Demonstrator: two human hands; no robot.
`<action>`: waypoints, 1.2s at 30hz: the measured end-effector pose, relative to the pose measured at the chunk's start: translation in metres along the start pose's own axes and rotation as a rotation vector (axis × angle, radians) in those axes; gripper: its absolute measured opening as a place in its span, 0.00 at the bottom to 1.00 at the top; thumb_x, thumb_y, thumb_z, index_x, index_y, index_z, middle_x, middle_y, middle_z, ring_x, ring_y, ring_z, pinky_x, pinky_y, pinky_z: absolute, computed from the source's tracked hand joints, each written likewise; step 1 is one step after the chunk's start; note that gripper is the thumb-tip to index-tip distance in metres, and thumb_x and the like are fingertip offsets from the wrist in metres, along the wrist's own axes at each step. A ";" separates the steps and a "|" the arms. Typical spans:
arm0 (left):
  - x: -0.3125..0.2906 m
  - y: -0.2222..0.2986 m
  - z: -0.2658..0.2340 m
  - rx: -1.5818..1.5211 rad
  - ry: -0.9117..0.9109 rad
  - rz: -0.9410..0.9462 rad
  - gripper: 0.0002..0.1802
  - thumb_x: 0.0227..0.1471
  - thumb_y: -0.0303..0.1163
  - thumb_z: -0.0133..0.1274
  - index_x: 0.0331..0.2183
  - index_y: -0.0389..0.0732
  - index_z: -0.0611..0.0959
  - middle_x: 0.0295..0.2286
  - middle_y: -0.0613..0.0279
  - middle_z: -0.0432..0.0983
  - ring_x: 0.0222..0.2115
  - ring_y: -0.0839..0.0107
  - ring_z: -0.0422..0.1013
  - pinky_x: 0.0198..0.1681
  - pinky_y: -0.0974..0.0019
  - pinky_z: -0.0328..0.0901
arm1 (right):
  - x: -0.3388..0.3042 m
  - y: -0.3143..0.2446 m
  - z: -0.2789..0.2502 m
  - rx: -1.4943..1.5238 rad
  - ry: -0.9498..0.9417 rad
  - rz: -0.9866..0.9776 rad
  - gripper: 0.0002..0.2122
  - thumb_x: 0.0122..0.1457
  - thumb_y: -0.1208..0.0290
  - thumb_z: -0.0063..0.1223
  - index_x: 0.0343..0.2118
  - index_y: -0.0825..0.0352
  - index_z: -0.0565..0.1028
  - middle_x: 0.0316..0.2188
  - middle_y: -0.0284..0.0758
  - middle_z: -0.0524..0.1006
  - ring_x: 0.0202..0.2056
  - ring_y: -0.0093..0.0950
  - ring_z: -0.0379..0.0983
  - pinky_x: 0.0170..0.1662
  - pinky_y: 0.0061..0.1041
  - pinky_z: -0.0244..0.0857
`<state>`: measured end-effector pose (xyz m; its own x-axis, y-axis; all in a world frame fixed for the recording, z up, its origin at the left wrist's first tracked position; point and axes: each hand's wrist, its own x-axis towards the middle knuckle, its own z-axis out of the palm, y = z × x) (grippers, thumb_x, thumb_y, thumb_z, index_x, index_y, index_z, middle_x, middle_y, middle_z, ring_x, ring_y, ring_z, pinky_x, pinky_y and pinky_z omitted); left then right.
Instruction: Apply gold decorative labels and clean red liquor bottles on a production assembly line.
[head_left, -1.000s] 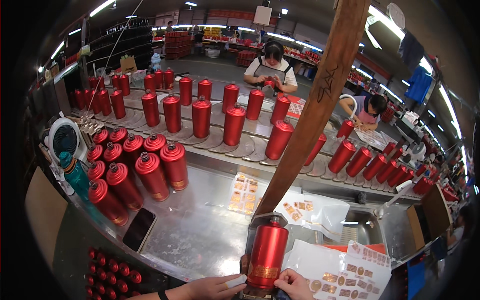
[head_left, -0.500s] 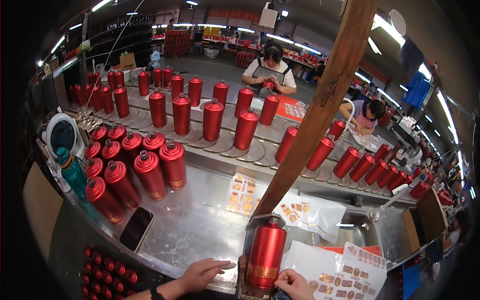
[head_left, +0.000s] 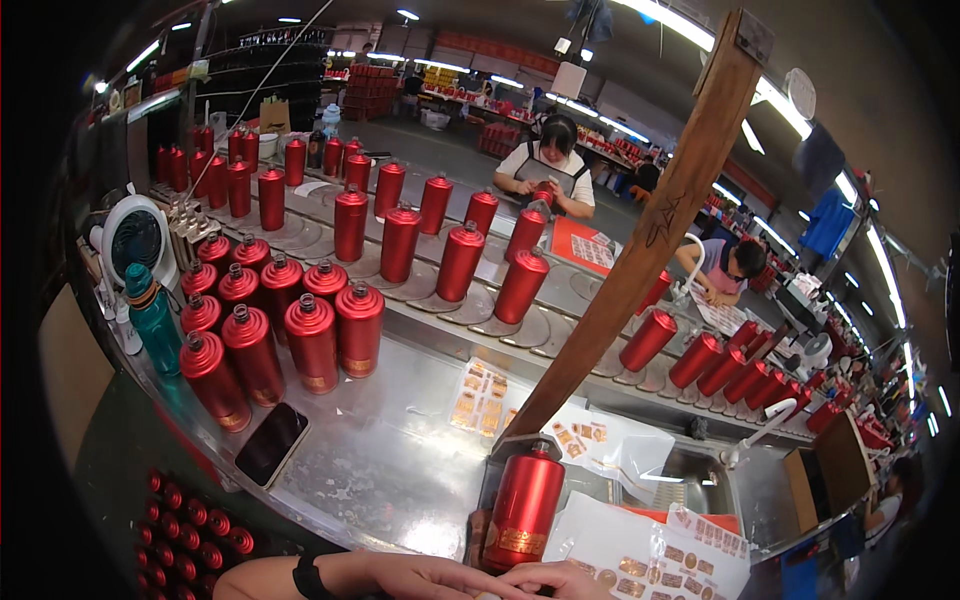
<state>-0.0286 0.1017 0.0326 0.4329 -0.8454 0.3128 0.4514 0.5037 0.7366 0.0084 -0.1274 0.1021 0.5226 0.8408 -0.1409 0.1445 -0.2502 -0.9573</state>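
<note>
Steel surface [head_left: 400, 470] fills the middle of the view, shiny and scuffed, curving from the left edge to the right. Behind it runs a conveyor [head_left: 560, 300] of round pads carrying rows of red bottles [head_left: 460, 262], spaced apart and upright, trailing off to the right. A wooden beam [head_left: 650, 230] leans diagonally from the upper right down to the surface, its foot just behind the single red bottle [head_left: 524, 508] that stands upright at the near edge. On the left a tight cluster of red bottles [head_left: 280, 320] stands on the surface, shoulder to shoulder. Beside that cluster are a white fan [head_left: 135, 235] and a teal water bottle [head_left: 153, 320]. Two people sit across the conveyor: one [head_left: 548, 165] facing this way with a bottle in hand, another [head_left: 730, 270] bent over further right. Sheets of gold labels [head_left: 482, 397] lie on the surface between cluster and single bottle; more label sheets [head_left: 650, 555] lie to its right. A dark phone [head_left: 271, 443] lies flat near the cluster. At the bottom edge the left hand [head_left: 430, 577], with a dark wristband, and the right hand [head_left: 560, 578] meet fingertip to fingertip just below the single bottle's base; whether they pinch anything cannot be told.
</note>
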 end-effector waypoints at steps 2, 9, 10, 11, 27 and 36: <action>-0.006 -0.006 -0.002 -0.018 0.022 -0.016 0.33 0.63 0.40 0.45 0.61 0.30 0.59 0.47 0.39 0.73 0.40 0.57 0.77 0.30 0.68 0.75 | 0.002 0.001 0.002 -0.018 -0.003 -0.024 0.11 0.60 0.71 0.56 0.44 0.68 0.77 0.28 0.30 0.77 0.28 0.18 0.68 0.31 0.18 0.62; -0.016 -0.023 -0.007 -0.114 0.002 -0.068 0.36 0.62 0.43 0.45 0.62 0.29 0.57 0.44 0.35 0.74 0.37 0.53 0.78 0.26 0.68 0.76 | 0.008 0.030 0.013 0.032 -0.076 0.048 0.08 0.57 0.72 0.61 0.38 0.67 0.77 0.26 0.26 0.75 0.28 0.15 0.67 0.31 0.17 0.61; -0.015 -0.025 -0.008 -0.119 0.003 -0.069 0.36 0.62 0.43 0.45 0.62 0.29 0.57 0.44 0.35 0.74 0.37 0.53 0.78 0.26 0.68 0.76 | 0.007 0.033 0.013 0.036 -0.076 0.051 0.08 0.57 0.72 0.61 0.38 0.67 0.77 0.26 0.26 0.75 0.28 0.15 0.67 0.31 0.17 0.61; -0.017 -0.025 -0.010 -0.169 -0.003 -0.060 0.37 0.62 0.43 0.45 0.62 0.29 0.55 0.44 0.35 0.74 0.37 0.52 0.78 0.26 0.68 0.76 | 0.010 0.036 0.014 0.129 -0.076 0.106 0.08 0.57 0.72 0.61 0.38 0.67 0.76 0.26 0.26 0.75 0.28 0.15 0.67 0.31 0.17 0.61; -0.020 -0.040 -0.023 -0.286 0.030 0.036 0.41 0.61 0.43 0.49 0.63 0.30 0.51 0.42 0.35 0.75 0.38 0.49 0.78 0.28 0.64 0.77 | 0.023 0.040 0.026 0.593 -0.035 0.201 0.09 0.56 0.74 0.60 0.39 0.69 0.76 0.33 0.30 0.78 0.36 0.20 0.73 0.41 0.20 0.66; -0.031 -0.022 -0.018 -0.218 -0.091 -0.005 0.47 0.58 0.48 0.51 0.64 0.33 0.48 0.48 0.33 0.71 0.41 0.48 0.76 0.30 0.66 0.76 | 0.028 0.029 0.033 0.555 -0.056 0.188 0.09 0.56 0.74 0.61 0.39 0.67 0.76 0.31 0.26 0.76 0.33 0.15 0.69 0.36 0.16 0.63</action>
<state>-0.0382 0.1202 -0.0046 0.3623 -0.8556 0.3698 0.6153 0.5175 0.5946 -0.0004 -0.0951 0.0620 0.4495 0.8340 -0.3199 -0.4161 -0.1214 -0.9012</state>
